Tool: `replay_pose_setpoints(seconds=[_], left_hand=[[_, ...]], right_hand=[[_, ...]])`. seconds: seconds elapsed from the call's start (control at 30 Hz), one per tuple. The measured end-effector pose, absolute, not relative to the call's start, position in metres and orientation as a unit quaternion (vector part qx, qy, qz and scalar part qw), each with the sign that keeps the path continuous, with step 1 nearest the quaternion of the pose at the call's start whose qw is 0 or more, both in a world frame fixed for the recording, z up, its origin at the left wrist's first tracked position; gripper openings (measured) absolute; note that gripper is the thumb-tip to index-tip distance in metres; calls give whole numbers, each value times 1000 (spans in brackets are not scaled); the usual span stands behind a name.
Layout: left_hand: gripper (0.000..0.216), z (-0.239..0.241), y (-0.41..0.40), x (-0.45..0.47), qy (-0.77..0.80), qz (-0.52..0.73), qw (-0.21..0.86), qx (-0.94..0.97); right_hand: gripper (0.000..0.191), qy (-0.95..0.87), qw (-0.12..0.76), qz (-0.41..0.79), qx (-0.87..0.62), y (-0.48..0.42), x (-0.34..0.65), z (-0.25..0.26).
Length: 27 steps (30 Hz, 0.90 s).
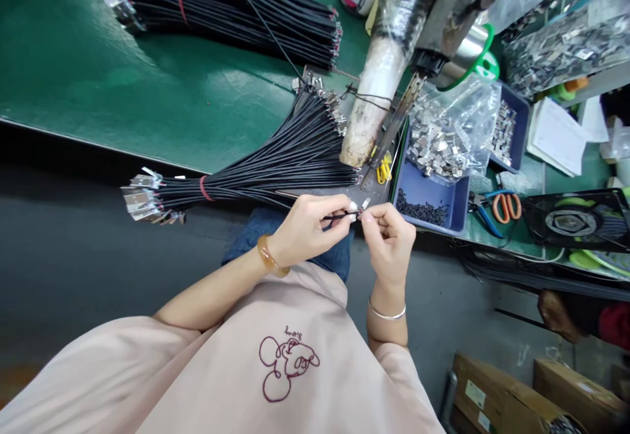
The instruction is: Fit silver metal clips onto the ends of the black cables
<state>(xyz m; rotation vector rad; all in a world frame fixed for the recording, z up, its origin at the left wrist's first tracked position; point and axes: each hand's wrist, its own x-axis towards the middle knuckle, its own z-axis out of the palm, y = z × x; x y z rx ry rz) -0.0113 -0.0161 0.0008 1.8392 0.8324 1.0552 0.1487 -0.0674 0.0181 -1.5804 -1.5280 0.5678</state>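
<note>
My left hand is closed in a pinch on a black cable, close to its end. Facing it, my right hand has thumb and forefinger pressed together at the thin wire ends of that cable. A small shiny metal piece shows just above the fingertips; whether it is joined to the wires I cannot tell. Right behind my hands a bundle of black cables fans out, tied by a red band, with metal pieces at its left end.
A wrapped, tapering tool body hangs over the work spot. Right of it are a blue tray with small black parts, a bag of metal clips, pliers and scissors. More cables lie at the back.
</note>
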Motion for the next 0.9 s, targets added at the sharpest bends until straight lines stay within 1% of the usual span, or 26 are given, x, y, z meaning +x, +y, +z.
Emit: replay_pose_setpoints(seconds=[0.03,0.07,0.13,0.17,0.27,0.33,0.4,0.5,0.57,0.7,0.77,0.83,0.9], left_hand=[[9,0,-16,-12,332,423,422,731],[9,-1,-16,-13,331,425,423,729],[9,-3,-15,-14,321,431,414,735],[9,-4,-14,-14,310,433,403,744],[14,-2,-10,-15,272,426,383,774],[18,2,-6,-17,260,396,420,775],[23,6,-1,-19,261,350,496,750],[29,7,7,-21,274,314,610,674],[25,5,10,-21,281,317,650,631],[20,1,11,-18,299,323,662,607],[20,1,10,-17,306,322,661,605],[21,2,10,-16,306,322,659,607],[20,2,9,-15,308,326,657,607]], right_hand=[[23,-586,453,236,-630,-66,154,18],[24,-560,483,221,-636,-65,161,19],[22,-517,507,139,-676,-60,182,22],[21,-512,484,97,-703,-56,195,24],[16,-562,321,69,-759,-42,232,25],[14,-582,261,94,-764,-32,250,24],[15,-591,233,137,-760,-25,259,22],[21,-601,224,173,-747,-21,262,24],[24,-613,218,186,-737,-21,261,26],[21,-633,181,206,-724,-20,262,29],[19,-636,180,206,-721,-20,264,28],[19,-626,204,197,-726,-21,268,26],[19,-597,255,175,-741,-24,268,24]])
